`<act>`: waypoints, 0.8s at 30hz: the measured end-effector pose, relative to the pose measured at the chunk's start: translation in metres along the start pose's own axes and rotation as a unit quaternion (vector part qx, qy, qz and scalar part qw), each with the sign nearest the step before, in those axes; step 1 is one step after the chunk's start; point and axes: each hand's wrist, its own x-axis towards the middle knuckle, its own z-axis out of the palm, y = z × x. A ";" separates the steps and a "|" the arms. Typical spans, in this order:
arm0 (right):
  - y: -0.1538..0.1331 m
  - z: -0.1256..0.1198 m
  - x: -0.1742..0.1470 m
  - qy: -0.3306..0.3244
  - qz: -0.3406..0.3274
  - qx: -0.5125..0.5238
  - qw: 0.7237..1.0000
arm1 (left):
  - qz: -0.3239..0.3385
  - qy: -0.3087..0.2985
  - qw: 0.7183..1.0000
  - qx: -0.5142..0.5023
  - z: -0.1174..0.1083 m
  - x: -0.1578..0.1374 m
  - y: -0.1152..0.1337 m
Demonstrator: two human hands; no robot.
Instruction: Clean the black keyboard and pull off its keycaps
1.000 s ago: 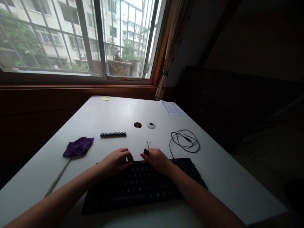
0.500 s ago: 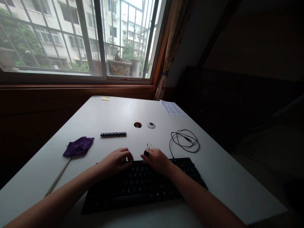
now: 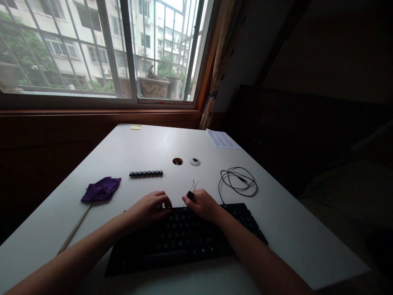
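A black keyboard (image 3: 181,235) lies on the white desk under both my forearms. My left hand (image 3: 155,205) is at its rear edge, with the fingers curled down and the thumb drawn close to the index fingertip at the top row of keys. Just to the right, my right hand (image 3: 201,203) pinches a wire keycap puller (image 3: 190,195) by its small black block. Two thin bent wires stick up from the block, away from me. Whatever lies under the right fingertips is hidden. A row of loose black keycaps (image 3: 146,173) sits on the desk beyond my left hand.
The keyboard's coiled cable (image 3: 238,182) lies at the right. To the left is a purple cloth (image 3: 101,189) on a pale stick (image 3: 75,229). Farther back are a cable hole (image 3: 177,162), its round cover (image 3: 195,162), printed paper (image 3: 223,139) and a yellow note (image 3: 135,127).
My right hand has shifted slightly up and away from me, tilting the keycap puller so that its wires stand higher. My left hand keeps the same pose.
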 end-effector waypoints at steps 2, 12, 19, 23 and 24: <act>-0.002 0.000 0.000 -0.010 0.004 -0.024 1.000 | 0.000 0.000 1.000 -0.001 0.000 0.000 0.001; -0.001 -0.003 0.004 -0.073 0.000 0.040 0.997 | -0.009 -0.005 1.000 -0.003 -0.003 0.000 0.006; -0.001 -0.006 0.005 -0.093 0.027 0.094 0.991 | -0.010 -0.006 1.000 -0.003 -0.003 0.000 0.006; 0.005 -0.007 0.006 -0.062 0.088 0.158 0.982 | -0.008 -0.007 1.000 -0.002 -0.002 0.000 0.005; 0.006 -0.007 0.006 -0.058 0.094 0.165 0.980 | -0.008 -0.007 1.000 -0.002 -0.002 0.000 0.005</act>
